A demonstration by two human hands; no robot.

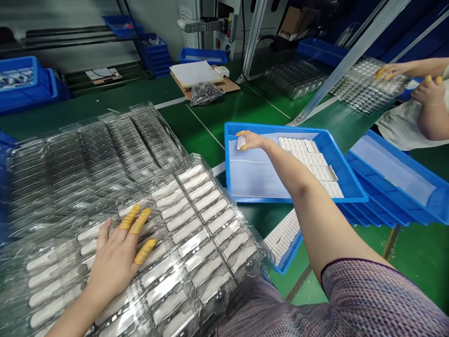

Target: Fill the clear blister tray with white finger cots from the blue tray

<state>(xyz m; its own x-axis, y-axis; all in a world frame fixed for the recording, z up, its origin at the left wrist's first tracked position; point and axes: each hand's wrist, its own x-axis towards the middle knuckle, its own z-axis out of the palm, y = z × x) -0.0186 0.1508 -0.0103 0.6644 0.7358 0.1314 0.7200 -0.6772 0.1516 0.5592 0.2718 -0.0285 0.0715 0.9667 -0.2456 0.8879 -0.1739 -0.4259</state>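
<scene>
Tray (238,221): clear, slotted, loaded with white strips (214,210), under my left hand.
Stack (115,135): more clear trays, just beyond my left hand.
Bin (329,147): blue, below my right hand, with rows of strips to the right of that hand.
Left hand (115,255): resting on the tray, fingers spread, grasping nothing I can see.
Right hand (251,140): pinching over the bin.
Held strips (241,142): white, between my right fingertips; I cannot tell how many.

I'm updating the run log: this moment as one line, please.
left hand: spread over clear tray | right hand: holding white pieces at far left of blue bin | more white pieces: rows on bin's right
</scene>
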